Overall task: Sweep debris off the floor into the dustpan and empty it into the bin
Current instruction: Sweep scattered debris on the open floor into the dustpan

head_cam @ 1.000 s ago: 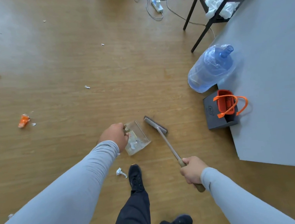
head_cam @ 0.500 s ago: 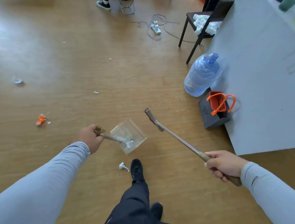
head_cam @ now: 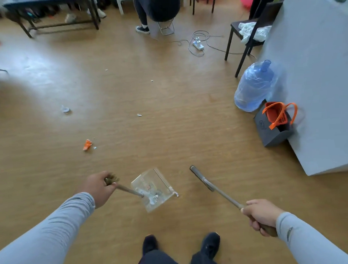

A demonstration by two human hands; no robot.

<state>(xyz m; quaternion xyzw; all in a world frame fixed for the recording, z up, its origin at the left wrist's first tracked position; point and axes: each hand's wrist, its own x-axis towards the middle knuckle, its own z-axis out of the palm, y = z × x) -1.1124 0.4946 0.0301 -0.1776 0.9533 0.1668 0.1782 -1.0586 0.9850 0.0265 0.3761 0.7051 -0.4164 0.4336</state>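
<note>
L hand grips the handle of the clear dustpan – white scraps sit in it, pan just above the person's shoes. R hand clenches the broom handle, head right of the dustpan. Orange scrap lies on the floor, well up-left of the dustpan.

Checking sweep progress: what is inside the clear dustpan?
Inside the dustpan, held by the left hand, lie a few small white and grey scraps near the handle end. Glare on the plastic hides finer bits.
</note>
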